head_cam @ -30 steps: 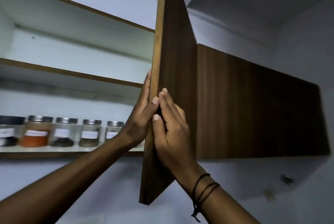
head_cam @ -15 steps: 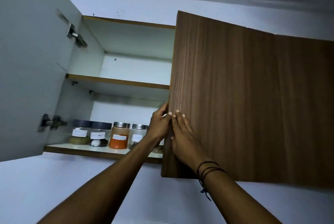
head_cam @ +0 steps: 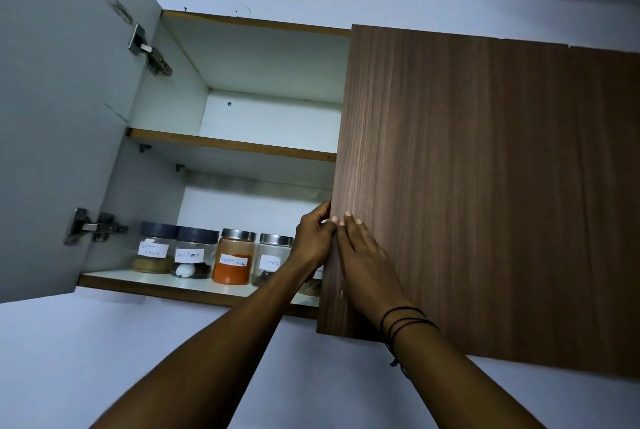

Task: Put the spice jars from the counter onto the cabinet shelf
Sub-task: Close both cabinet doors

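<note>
Wall cabinet (head_cam: pixel 263 58) seen from below, left door swung open, spice jars (head_cam: pixel 231 257) lined on the lower shelf (head_cam: pixel 166 285), left hand (head_cam: pixel 313 241) pinching the wood-grain right door (head_cam: pixel 485 186) edge, right hand (head_cam: pixel 367 266) pressed flat, fingers spread, on its front

Dim bluish light, sharp, wide-angle edge bending

Handwritten labels: "Black Pepper" on dark-lidded jar (head_cam: pixel 192 257), "Cloves" on steel-lidded jar (head_cam: pixel 272 260)
</note>
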`<state>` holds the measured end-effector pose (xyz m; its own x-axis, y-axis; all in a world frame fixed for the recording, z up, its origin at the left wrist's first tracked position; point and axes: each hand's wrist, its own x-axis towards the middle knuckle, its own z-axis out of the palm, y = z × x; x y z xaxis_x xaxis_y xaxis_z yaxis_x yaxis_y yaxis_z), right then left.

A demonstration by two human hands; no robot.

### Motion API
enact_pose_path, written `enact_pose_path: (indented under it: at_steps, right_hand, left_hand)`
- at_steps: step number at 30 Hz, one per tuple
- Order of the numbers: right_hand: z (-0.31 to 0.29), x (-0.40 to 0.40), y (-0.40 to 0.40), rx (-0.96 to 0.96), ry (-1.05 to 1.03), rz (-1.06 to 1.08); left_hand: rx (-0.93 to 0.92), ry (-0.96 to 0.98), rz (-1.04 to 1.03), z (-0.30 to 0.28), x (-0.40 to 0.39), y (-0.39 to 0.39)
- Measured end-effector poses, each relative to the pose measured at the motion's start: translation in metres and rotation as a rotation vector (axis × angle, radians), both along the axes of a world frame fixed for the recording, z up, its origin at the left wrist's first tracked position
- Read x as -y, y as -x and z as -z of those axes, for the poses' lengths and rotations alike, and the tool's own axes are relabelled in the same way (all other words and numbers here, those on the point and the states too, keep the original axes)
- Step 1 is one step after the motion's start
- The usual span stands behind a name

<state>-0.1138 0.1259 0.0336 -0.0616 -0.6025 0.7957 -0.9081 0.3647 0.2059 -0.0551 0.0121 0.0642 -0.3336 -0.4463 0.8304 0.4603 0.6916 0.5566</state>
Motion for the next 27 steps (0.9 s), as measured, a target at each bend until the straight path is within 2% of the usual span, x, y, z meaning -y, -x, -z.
enact_pose_path:
  at_steps: [5,9,15,20,27]
  right_hand:
    - [0.003,0.003,0.0,0.012,0.006,0.008]
    - [0.0,0.007,-0.013,0.091,0.018,-0.037]
    - [-0.008,0.023,-0.059,0.063,0.112,-0.181]
    - [-0.009,0.05,-0.133,0.008,0.14,-0.377]
    - [-0.018,0.091,-0.273,-0.073,0.153,-0.715]
  left_hand:
    - [0.001,0.057,-0.045,0.005,0.0,-0.002]
    - [-0.003,0.082,-0.142,0.014,-0.002,-0.01]
    - [-0.05,0.064,-0.247,0.016,0.006,-0.067]
    - [-0.053,0.195,-0.443,0.023,0.02,-0.157]
    - [-0.006,0.497,-0.995,0.022,0.033,-0.331]
